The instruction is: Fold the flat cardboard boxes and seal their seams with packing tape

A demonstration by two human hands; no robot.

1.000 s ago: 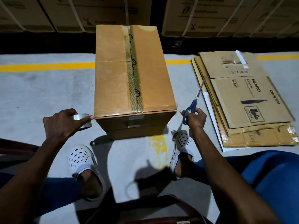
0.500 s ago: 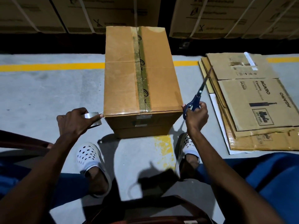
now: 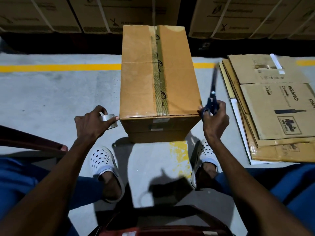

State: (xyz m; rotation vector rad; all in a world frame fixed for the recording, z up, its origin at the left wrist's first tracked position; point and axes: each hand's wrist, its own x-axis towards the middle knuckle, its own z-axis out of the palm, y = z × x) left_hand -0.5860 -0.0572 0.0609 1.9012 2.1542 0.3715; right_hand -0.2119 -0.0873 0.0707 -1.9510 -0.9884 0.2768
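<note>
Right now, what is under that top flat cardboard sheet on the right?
Under the top sheet lie more flattened cardboard sheets, their edges fanned out, and a white sheet at the bottom. How many there are is covered.

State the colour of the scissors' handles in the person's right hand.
Blue: the scissors in the right hand, seen in the head view.

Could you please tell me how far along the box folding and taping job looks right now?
Done: one box stands folded, tape along its top seam. In hand: the left hand holds the tape roll at its corner; the right hand holds scissors. Left: a stack of flat boxes beside it.
</note>
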